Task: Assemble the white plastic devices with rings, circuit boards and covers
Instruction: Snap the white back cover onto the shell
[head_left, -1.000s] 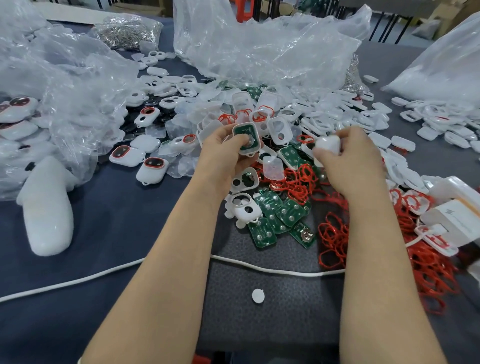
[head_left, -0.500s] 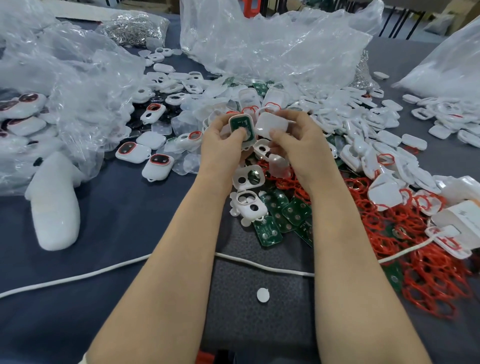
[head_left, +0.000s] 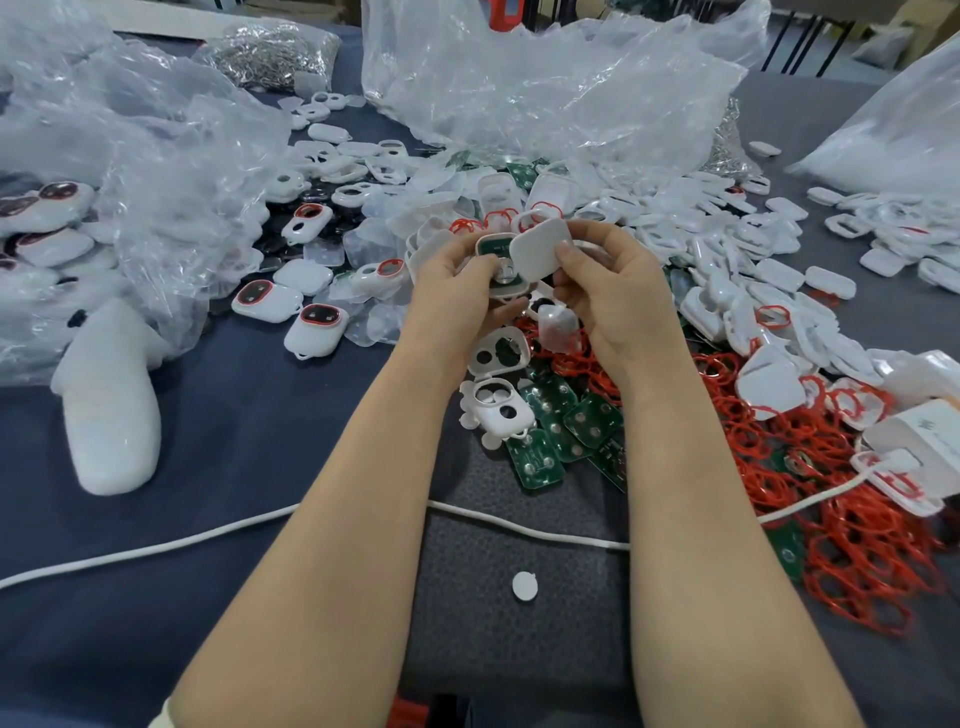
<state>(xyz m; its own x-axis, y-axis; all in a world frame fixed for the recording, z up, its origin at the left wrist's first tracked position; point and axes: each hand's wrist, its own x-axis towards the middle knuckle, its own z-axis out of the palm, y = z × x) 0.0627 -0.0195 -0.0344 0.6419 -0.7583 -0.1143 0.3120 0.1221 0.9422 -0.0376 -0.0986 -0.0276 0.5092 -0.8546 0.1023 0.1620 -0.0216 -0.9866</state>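
Centrally, left hand (head_left: 457, 291): white housing (head_left: 508, 292), green circuit board (head_left: 491, 247) inside, was gripped.
Right hand (head_left: 608, 296): white cover (head_left: 540, 250) was pinched, overlapping the housing.
Location: both were held above the surface (head_left: 260, 467).

head-worn wide view, facing forward and down; close over table (head_left: 218, 415)

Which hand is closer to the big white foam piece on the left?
Left. The left hand sits right of the foam piece; the right hand is farther right.
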